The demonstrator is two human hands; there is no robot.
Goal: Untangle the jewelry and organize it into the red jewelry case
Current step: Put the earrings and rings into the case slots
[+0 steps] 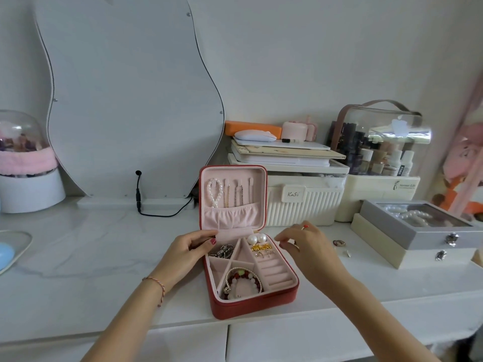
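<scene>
Lettering "KaSi" marks the ribbed box [300,202] behind the red jewelry case [251,307] — left hand [190,246] pinches its pink flap [232,235], right hand [303,244] loose.

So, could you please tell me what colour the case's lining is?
Pale pink lining, seen best from the head view.

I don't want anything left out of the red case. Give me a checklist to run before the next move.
1. Red case open, lid upright: ok.
2. Pearl strand hung in lid: ok.
3. Bracelets lying in front compartment: ok.
4. Ring rolls with free slots: ok.
5. Small pieces lying on the table right of the case: not ok.
6. Left hand steadying case at the hinge flap: ok.
7. Right hand holding a piece: cannot tell.
</scene>
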